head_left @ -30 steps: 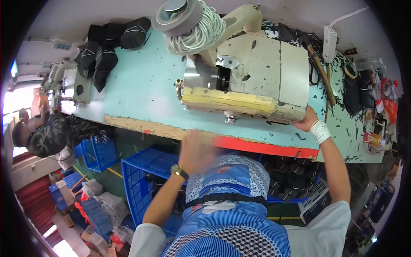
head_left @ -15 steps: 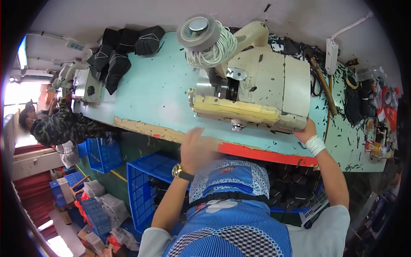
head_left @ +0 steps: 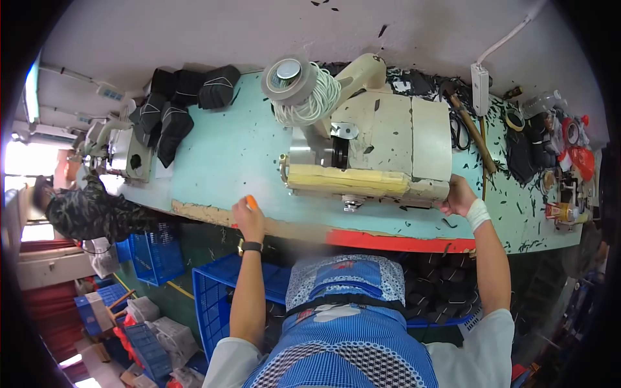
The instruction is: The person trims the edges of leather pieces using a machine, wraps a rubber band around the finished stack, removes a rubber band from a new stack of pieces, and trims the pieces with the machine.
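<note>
A cream industrial sewing machine (head_left: 394,142) with a yellow-taped front edge rests on the pale green table (head_left: 220,155). My right hand (head_left: 460,196), a white wrap at its wrist, curls its fingers against the machine's right end; the part under them is hidden. Over the table's front edge, left of the machine, is my left hand (head_left: 250,221), closed, with a small orange object (head_left: 251,202) at its fingertips. That object's kind is unclear. Above the needle end, a roll of tape (head_left: 289,81) and a coil of white cord (head_left: 314,103) hang on the machine's post.
Bundled black fabric pieces (head_left: 171,119) lie at the back left. A blue crate (head_left: 210,304) and more black pieces (head_left: 440,284) are below the table edge. A hammer (head_left: 475,132) and scraps lie right. Another person (head_left: 84,207) sits at a machine far left.
My left hand has moved left and slightly down, away from the machine, and the orange object now shows. My right hand stays at the machine's right end. The view has shifted slightly.
</note>
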Demonstrator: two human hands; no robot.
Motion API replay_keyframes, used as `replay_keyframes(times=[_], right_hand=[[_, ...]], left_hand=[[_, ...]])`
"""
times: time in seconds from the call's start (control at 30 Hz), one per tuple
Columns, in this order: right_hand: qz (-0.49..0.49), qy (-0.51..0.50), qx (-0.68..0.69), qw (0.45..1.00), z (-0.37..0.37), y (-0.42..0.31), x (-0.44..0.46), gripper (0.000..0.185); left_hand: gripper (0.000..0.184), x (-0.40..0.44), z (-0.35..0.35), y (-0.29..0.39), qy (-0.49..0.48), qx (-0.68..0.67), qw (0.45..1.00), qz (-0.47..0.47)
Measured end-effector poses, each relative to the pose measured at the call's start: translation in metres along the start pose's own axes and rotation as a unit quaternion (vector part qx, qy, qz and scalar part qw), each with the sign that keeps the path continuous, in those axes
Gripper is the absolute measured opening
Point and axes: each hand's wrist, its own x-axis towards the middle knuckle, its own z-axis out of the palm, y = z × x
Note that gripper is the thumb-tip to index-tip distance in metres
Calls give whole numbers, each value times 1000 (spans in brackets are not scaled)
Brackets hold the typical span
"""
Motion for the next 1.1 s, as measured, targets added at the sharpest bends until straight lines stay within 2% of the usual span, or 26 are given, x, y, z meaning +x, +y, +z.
replay_keyframes(times=[0.07, 0.1, 0.13, 0.17, 0.2, 0.23, 0.27, 0.33, 0.37, 0.4, 0.43, 0.47, 0.5, 0.53, 0.57, 0.63, 0.67, 0.73, 0.77, 0.8, 0.87, 0.9, 0.97, 1.0, 1.07, 1.1], right_hand=[[15, 14, -11, 1000, -5, 4, 24, 69], [32, 32, -21, 999, -9, 11, 33, 71], [51, 22, -14, 998, -10, 13, 37, 78], [54, 22, -14, 998, -14, 13, 40, 78], [51, 65, -8, 997, -10, 15, 35, 71], [46, 106, -4, 993, -6, 16, 35, 64], [52, 102, -1, 993, -4, 20, 38, 64], [-121, 114, -111, 980, -14, 40, 37, 45], [-115, 113, -114, 980, -32, 63, 53, 45], [-289, 207, -268, 895, -59, 102, 87, 50], [-447, 284, -402, 747, -72, 122, 109, 64], [-447, 276, -401, 751, -68, 120, 111, 64], [-399, 254, -271, 839, -62, 118, 105, 73], [-338, 227, -133, 903, -61, 122, 108, 81], [-332, 222, -129, 908, -57, 129, 112, 81], [-434, 290, -121, 844, -58, 152, 116, 79], [-433, 286, -121, 846, -55, 161, 121, 79], [-488, 261, 118, 825, -50, 160, 134, 78], [-441, 230, 214, 841, -49, 160, 139, 78], [-439, 229, 218, 841, -54, 174, 149, 78], [-516, 248, 23, 820, -89, 194, 165, 74], [-525, 253, 12, 813, -83, 183, 152, 74], [-526, 434, -260, 683, -47, 156, 134, 69], [-532, 435, -265, 676, -54, 152, 131, 69], [-489, 397, -199, 750, -66, 159, 141, 52], [-490, 399, -201, 748, -63, 154, 132, 52]], left_hand=[[41, -18, 13, -9, 45, 69, 990, 115], [52, -22, 17, -7, 8, 63, 995, 75], [52, -25, 28, -3, 5, 65, 995, 77], [59, -27, 42, 2, 38, 137, 988, 64], [66, -32, 53, 2, 66, 212, 974, 52], [66, -32, 61, 4, 63, 217, 973, 52], [69, -31, 66, 4, 53, 216, 974, 34], [72, -27, 66, 7, 35, 218, 975, 18], [72, -29, 63, 11, 22, 203, 979, 4], [72, -30, 59, 14, 9, 191, 982, -11], [72, -31, 60, 13, 8, 195, 981, -17], [72, -31, 61, 11, 11, 191, 982, -8], [73, -31, 60, 9, 12, 189, 982, 4], [73, -29, 61, 8, 10, 198, 980, 3], [72, -29, 62, 8, 17, 191, 981, 9], [72, -33, 61, 3, 19, 191, 981, 14], [72, -33, 61, 3, 17, 188, 982, 17], [72, -30, 65, 5, 26, 185, 982, 11], [72, -31, 65, 5, 24, 191, 981, 12], [72, -31, 62, 4, 20, 195, 980, 17], [72, -28, 58, 9, 11, 192, 981, 17], [72, -31, 57, 12, 3, 190, 982, 7], [71, -29, 60, 16, 20, 176, 984, -1], [71, -30, 60, 14, 20, 175, 984, 7], [71, -33, 56, 7, 22, 177, 984, 14], [71, -34, 56, 6, 19, 181, 983, 16]])
